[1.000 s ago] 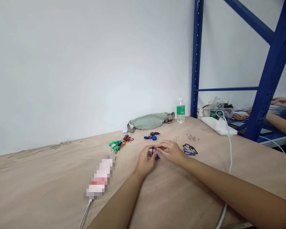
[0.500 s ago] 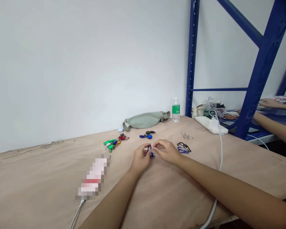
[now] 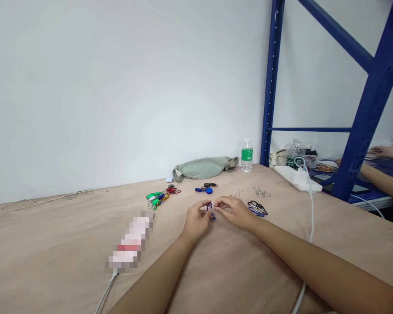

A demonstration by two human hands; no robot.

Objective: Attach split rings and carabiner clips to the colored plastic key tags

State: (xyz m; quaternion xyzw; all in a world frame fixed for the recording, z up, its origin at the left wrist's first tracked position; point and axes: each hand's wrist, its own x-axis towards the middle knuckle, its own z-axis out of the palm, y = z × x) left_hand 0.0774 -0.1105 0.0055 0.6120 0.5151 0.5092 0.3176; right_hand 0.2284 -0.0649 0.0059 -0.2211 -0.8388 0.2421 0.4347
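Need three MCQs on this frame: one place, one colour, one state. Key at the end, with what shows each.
1. Where does the water bottle stand?
A) On the power strip
B) Right of the waist bag
C) On the blue shelf

2. What colour is the small clip at the person's left hand?
A) Red
B) Green
C) Blue

3. How is the waist bag placed?
A) Lying on the table by the wall
B) Hanging from the blue shelf
C) Draped over the power strip

Key:
1. B, the bottle stands just past the bag's right end.
2. C, blue shows between the fingers.
3. A, the bag rests on the table top near the wall.
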